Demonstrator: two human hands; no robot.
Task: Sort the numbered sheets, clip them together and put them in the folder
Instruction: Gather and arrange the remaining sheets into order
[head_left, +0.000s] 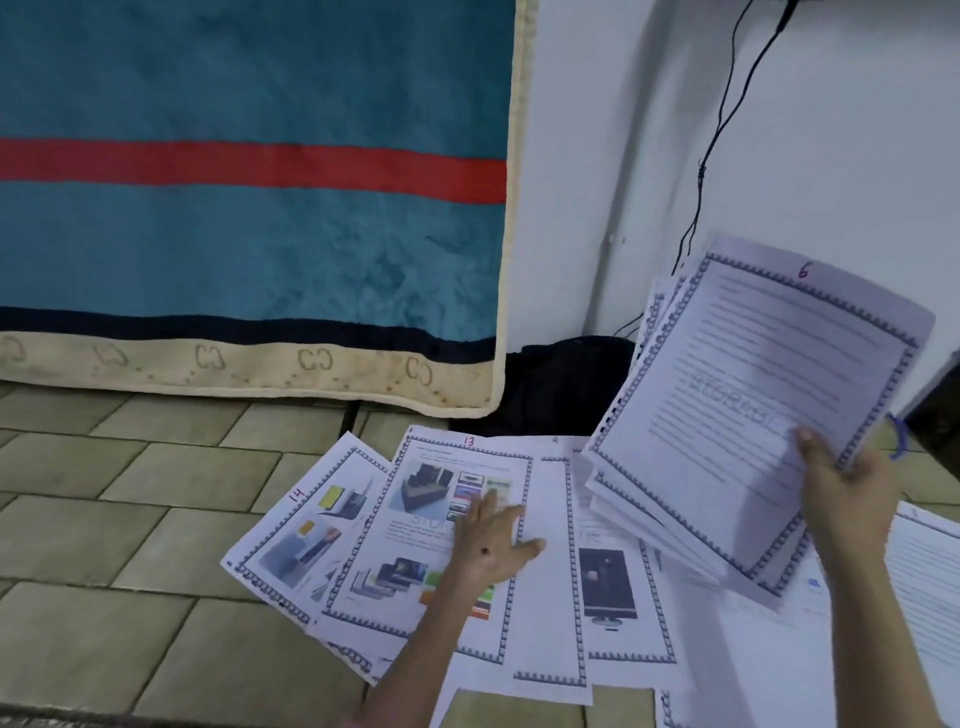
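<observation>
The right hand (844, 488) grips a stack (753, 415) of bordered sheets at the right of the frame, thumb on top; the top sheet is marked 6 and the stack is lifted and tilted. The left hand (488, 545), fingers spread flat, presses on sheet 13 (415, 545) at lower centre. Sheet 14 (301, 540) lies just left of it, partly under it. More sheets fan out on the tiled floor (104, 519). A blue blanket (249, 208) hangs at upper left.
</observation>
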